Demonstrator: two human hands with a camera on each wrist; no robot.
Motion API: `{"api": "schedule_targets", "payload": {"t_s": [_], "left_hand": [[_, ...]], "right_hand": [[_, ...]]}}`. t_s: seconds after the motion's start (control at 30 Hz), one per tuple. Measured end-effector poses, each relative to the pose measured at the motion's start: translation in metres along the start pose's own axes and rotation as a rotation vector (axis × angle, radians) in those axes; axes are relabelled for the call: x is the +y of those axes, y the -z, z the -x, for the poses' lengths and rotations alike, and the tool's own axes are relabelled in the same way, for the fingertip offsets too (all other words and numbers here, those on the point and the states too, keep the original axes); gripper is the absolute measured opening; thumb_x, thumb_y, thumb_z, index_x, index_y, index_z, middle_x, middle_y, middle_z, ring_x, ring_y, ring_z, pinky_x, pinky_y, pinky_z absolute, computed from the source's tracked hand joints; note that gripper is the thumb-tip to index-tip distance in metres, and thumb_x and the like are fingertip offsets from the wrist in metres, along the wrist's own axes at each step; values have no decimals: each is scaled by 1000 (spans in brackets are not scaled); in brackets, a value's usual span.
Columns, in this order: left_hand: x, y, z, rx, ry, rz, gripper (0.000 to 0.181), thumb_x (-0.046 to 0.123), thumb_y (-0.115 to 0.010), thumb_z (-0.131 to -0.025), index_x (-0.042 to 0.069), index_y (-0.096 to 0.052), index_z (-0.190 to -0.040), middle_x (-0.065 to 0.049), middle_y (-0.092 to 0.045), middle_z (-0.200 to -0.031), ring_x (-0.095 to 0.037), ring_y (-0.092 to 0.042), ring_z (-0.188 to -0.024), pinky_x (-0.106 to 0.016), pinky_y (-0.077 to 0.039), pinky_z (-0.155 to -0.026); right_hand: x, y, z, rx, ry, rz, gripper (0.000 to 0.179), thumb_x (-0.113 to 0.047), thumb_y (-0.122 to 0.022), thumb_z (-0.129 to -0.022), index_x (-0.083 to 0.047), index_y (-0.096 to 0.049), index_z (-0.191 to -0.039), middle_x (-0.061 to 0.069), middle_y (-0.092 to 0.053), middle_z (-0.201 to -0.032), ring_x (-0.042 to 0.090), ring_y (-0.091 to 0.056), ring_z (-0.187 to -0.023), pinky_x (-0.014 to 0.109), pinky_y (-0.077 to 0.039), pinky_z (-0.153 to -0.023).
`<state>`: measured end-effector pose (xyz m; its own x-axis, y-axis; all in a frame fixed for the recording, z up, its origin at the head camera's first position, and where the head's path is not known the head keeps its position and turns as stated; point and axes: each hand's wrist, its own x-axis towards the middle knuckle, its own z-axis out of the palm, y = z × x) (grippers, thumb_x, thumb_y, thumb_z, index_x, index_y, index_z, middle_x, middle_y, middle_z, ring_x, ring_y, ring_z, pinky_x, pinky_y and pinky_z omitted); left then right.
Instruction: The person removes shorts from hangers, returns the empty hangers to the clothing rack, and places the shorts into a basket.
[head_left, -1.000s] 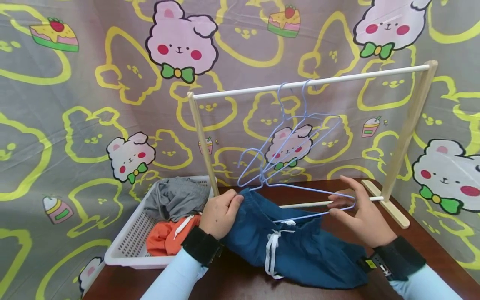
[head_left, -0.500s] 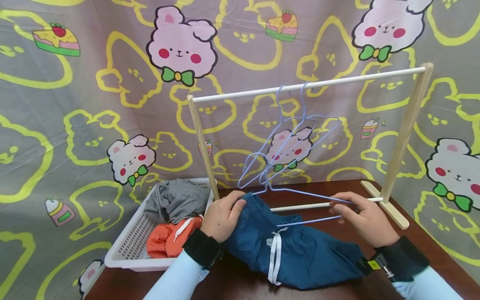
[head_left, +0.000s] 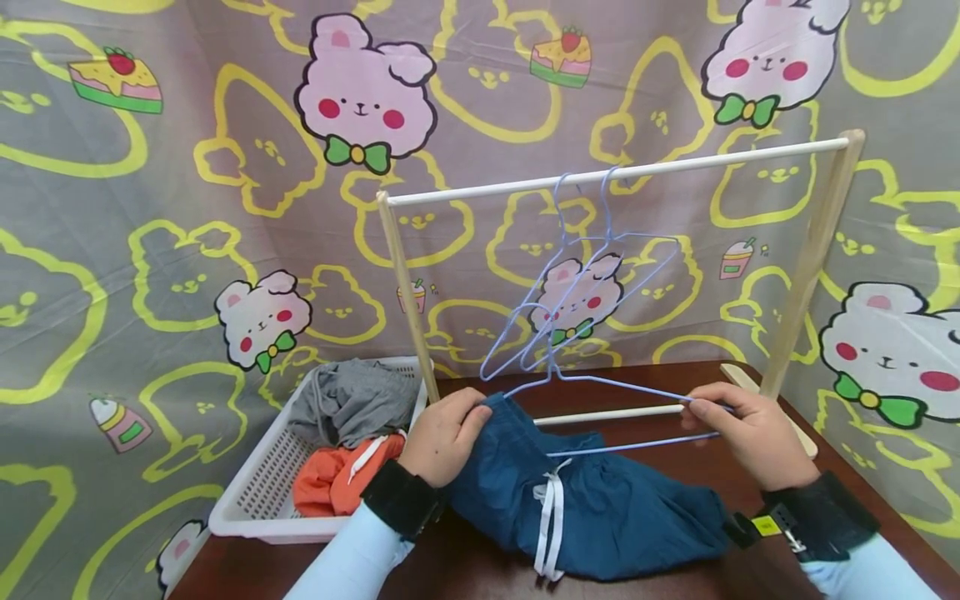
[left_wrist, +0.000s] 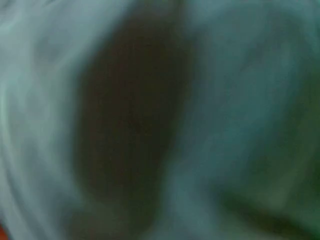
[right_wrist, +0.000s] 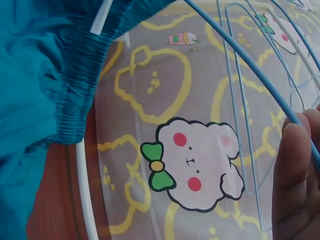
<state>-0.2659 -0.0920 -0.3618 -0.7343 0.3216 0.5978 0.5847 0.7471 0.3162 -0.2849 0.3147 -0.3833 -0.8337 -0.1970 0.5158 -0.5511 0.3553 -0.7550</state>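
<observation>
Blue drawstring shorts (head_left: 615,521) lie bunched across the table in the head view, white cords hanging in front. My left hand (head_left: 444,437) grips their waistband at its left end. A light-blue wire hanger (head_left: 622,384) has its left end inside the waistband, where cloth hides it. Its right end is pinched by my right hand (head_left: 757,433), between thumb and fingers. In the right wrist view, fingers (right_wrist: 295,170) hold the hanger wire (right_wrist: 250,62), apart from the gathered waistband (right_wrist: 77,100). Only blurred blue cloth (left_wrist: 240,100) and a dark patch fill the left wrist view.
A wooden rack with a white rail (head_left: 480,191) stands behind, with two empty blue hangers (head_left: 609,208) on it. On the left, a white basket (head_left: 251,492) holds a grey garment (head_left: 360,400) and an orange one (head_left: 345,479). Behind hangs a printed curtain (head_left: 172,200).
My right hand has closed from spread fingers onto the hanger's right end. The hanger's hook and right end have shifted to the right. My left hand keeps its grip on the waistband.
</observation>
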Motion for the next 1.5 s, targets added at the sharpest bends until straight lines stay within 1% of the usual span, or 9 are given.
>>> {"api": "schedule_targets", "payload": {"t_s": [0.13, 0.3, 0.4, 0.67, 0.87, 1.03, 1.13, 1.3, 1.5], "left_hand": [[-5, 2, 3, -15, 12, -19, 14, 27, -56, -105, 18, -66, -103, 8, -62, -95, -9, -58, -87, -33, -53, -81], [-9, 6, 5, -34, 27, -34, 14, 27, -55, -105, 20, -67, -102, 10, -60, -94, -7, -57, -86, -32, -52, -77], [-11, 8, 7, -45, 45, -46, 14, 27, -55, -105, 21, -67, -103, 10, -58, -94, -8, -56, -85, -32, -52, -76], [-15, 7, 9, -58, 141, -123, 14, 30, -56, -105, 23, -69, -104, 9, -58, -94, -11, -58, -84, -35, -51, -74], [-16, 7, 7, -96, 226, -159, 16, 28, -56, -105, 19, -69, -105, 4, -65, -96, -16, -63, -90, -40, -53, -81], [-16, 5, 7, -124, 301, -205, 15, 26, -59, -104, 15, -69, -106, -2, -72, -101, -23, -68, -93, -45, -54, -81], [-17, 2, 7, -142, 340, -214, 14, 25, -63, -102, 15, -69, -109, -2, -72, -100, -24, -68, -92, -45, -54, -78], [-18, -1, 8, -171, 376, -175, 14, 22, -68, -99, 18, -67, -112, 3, -68, -93, -18, -65, -85, -41, -52, -75], [-19, -3, 9, -175, 360, -152, 17, 17, -68, -98, 18, -65, -114, 7, -62, -88, -15, -61, -80, -38, -50, -72]], "right_hand": [[-1, 7, -1, 32, -21, -5, 16, -12, -59, -104, 1, -69, -106, 7, -72, -86, 16, -70, -76, 32, -59, -64], [-3, 21, -5, 79, -9, 36, 15, -9, -61, -102, 1, -70, -106, 5, -72, -82, 14, -70, -72, 19, -55, -70], [-4, 27, -6, 101, -13, 57, 14, -10, -62, -102, -1, -71, -108, 4, -72, -81, 13, -71, -70, 15, -53, -71], [-8, 38, -6, 156, -42, 64, 13, -11, -65, -100, -1, -71, -106, 3, -72, -78, 13, -71, -67, 14, -53, -68], [-9, 42, -3, 177, -62, 79, 17, -14, -65, -101, 2, -70, -103, 6, -72, -77, 14, -70, -67, 14, -53, -68], [-6, 47, 0, 212, -60, 64, 9, -10, -65, -100, -3, -72, -101, 4, -73, -76, 10, -70, -66, 13, -52, -67], [-3, 51, 2, 224, -38, 65, 7, -6, -66, -99, -7, -72, -100, 3, -73, -75, 7, -69, -67, 12, -51, -67], [-2, 54, 6, 266, -74, 122, 8, -12, -65, -100, -7, -71, -101, -4, -72, -76, 4, -67, -68, 10, -50, -66], [-1, 55, 7, 330, -119, 146, 22, -17, -65, -101, 3, -67, -107, -14, -69, -79, 0, -66, -68, 8, -50, -66]]}}
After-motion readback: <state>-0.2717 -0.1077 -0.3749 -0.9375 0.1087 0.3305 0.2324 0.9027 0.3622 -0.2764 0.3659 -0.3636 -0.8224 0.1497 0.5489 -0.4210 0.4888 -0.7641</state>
